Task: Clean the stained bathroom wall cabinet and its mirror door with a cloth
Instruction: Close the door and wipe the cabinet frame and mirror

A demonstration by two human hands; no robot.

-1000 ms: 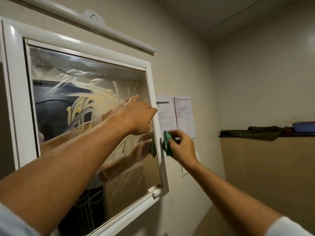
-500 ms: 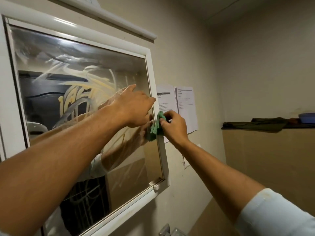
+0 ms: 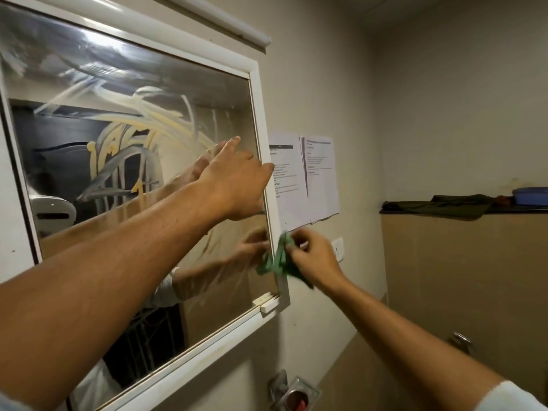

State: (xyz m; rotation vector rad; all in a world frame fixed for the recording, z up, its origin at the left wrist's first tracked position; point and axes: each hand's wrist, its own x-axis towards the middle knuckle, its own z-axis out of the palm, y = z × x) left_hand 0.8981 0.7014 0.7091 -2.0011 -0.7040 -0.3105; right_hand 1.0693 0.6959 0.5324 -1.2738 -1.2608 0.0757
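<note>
The white-framed wall cabinet (image 3: 268,120) fills the left of the view, its mirror door (image 3: 124,149) smeared with yellowish streaks. My left hand (image 3: 237,179) lies flat against the mirror near its right edge, fingers spread, holding nothing. Lower down, my right hand (image 3: 314,259) pinches a crumpled green cloth (image 3: 277,259) against the cabinet's right frame strip. The cloth and both arms are reflected in the glass.
Two printed sheets (image 3: 305,176) are stuck on the wall right of the cabinet, a white socket (image 3: 338,249) below them. A dark ledge (image 3: 462,207) at right carries folded dark fabric and a blue container (image 3: 530,195). A metal holder (image 3: 292,393) sits below the cabinet.
My right hand has slid the green cloth down the right frame strip, from beside my left hand to well below it. My left hand stays pressed on the mirror.
</note>
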